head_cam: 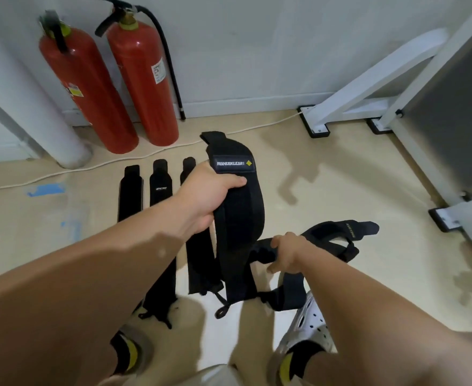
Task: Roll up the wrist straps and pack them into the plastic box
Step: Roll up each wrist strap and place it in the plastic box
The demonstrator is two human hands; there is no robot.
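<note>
One view only, head camera, looking down at the floor (pixel 340 174)

Step in hand, by my reading: sorting and laying out. Rolling not yet begun, as no strap shows a roll. Plastic box not in view, so packing looks some way off.

Three straps (pixel 161 185) lie flat side by side on the floor, ends toward the wall, partly hidden under the left forearm. A fourth, the labelled strap (pixel 240 218), hangs clear of the floor in a curve, its thumb loop (pixel 221 312) dangling low.

Left hand (pixel 207 196): clenched round the labelled strap just below its white-lettered label (pixel 233 163), thumb across the front.

Right hand (pixel 287 254): fingers curled over a loose tangle of straps (pixel 340 235) lying on the floor just right of the hanging one. Grasping it; how firmly, cannot tell.

Next move likely calls for setting the labelled strap flat beside the other three, or starting a tight roll from one end. Soft webbing will probably spring open unless the fastening end is pressed down.

Background: two red fire extinguishers (pixel 142 79) against the wall, white desk frame (pixel 368 87) at right
</note>
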